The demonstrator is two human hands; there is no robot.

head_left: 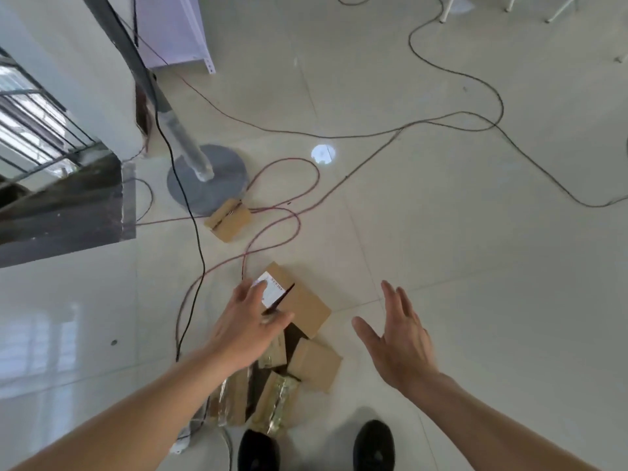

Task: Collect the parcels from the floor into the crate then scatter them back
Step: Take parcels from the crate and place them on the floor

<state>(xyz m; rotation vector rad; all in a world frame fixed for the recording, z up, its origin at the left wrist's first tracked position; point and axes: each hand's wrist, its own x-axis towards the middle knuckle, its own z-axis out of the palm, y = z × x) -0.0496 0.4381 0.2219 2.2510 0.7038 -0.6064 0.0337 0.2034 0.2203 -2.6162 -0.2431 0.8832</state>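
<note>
Several brown cardboard parcels lie on the pale tiled floor in front of my shoes. The largest parcel [306, 304] carries a white label, and my left hand [249, 321] reaches over its near left corner with fingers spread, holding nothing. Below it lie a square parcel [314, 365] and two taped parcels [277, 402]. One more small parcel [228, 219] lies farther off beside a lamp base. My right hand [396, 338] hovers open to the right of the pile, palm turned left. No crate is in view.
A grey round stand base [226, 168] with a pole rises at the left. Red and black cables [289, 212] loop across the floor around the parcels. A dark floor opening [61, 205] sits at the left. My black shoes [373, 443] stand at the bottom.
</note>
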